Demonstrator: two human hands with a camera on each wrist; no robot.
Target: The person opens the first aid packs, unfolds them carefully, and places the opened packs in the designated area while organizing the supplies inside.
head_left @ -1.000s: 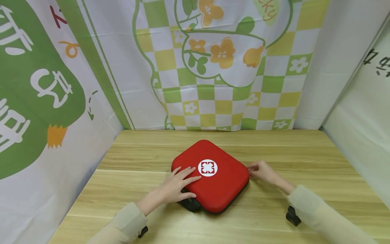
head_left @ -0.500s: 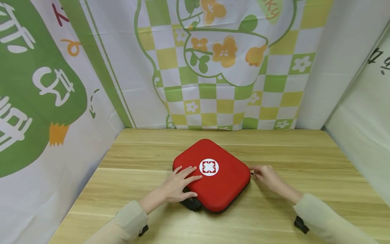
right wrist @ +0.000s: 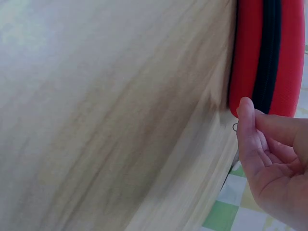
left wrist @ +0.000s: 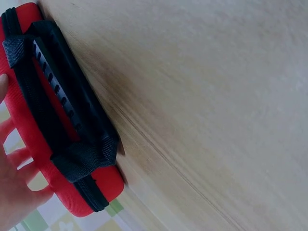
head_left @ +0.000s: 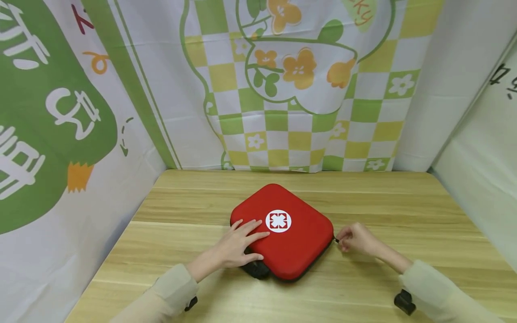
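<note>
On the wood-grain table (head_left: 404, 202), the red rounded-square fabric case (head_left: 299, 244) lies left of the right hand (head_left: 358, 239), which pinches its black zipper pull (head_left: 336, 240); the left hand (head_left: 234, 248) rests spread on top.

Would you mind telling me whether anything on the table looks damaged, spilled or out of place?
Nothing stands out as damaged or spilled. The red case lies flat on the table, turned at an angle to its edges, which seems harmless. The zipper shows no gap where visible; the far sides are hidden.
</note>
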